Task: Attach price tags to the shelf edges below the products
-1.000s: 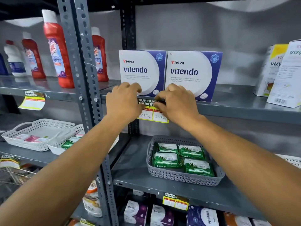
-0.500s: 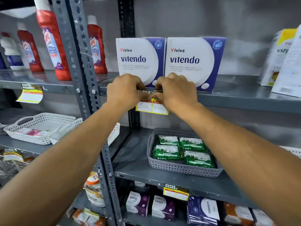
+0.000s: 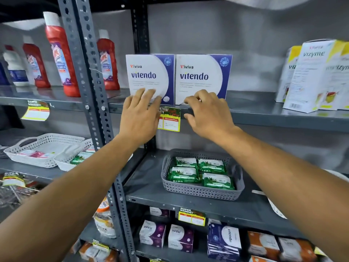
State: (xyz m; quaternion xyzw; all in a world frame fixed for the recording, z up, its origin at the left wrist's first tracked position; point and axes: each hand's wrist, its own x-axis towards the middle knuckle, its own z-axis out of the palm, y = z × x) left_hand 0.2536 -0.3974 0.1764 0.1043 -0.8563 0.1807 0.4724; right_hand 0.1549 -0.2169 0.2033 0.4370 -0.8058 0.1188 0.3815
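Observation:
A yellow, red and green price tag point(image 3: 171, 120) hangs from the grey shelf edge point(image 3: 264, 118) below two white and purple vitendo boxes point(image 3: 202, 76). My left hand point(image 3: 139, 118) is spread flat with its fingers apart. It covers the tag's left part, and its fingertips touch the lower front of the left vitendo box point(image 3: 149, 74). My right hand point(image 3: 209, 114) is just right of the tag, fingers curled over the shelf lip and thumb under it, holding nothing. The tag's left half is hidden.
A grey perforated upright point(image 3: 94, 103) stands left of my hands. Red cleaner bottles point(image 3: 64, 59) fill the left bay, vizyme boxes point(image 3: 313, 76) the far right. A grey basket point(image 3: 202, 191) of green packs sits one shelf down. Other tags point(image 3: 36, 110) point(image 3: 191, 217) hang on other edges.
Both hands were pinching the tag's top against the shelf edge. They have let go and moved apart; the left hand has opened flat, and the tag stays hanging on the edge.

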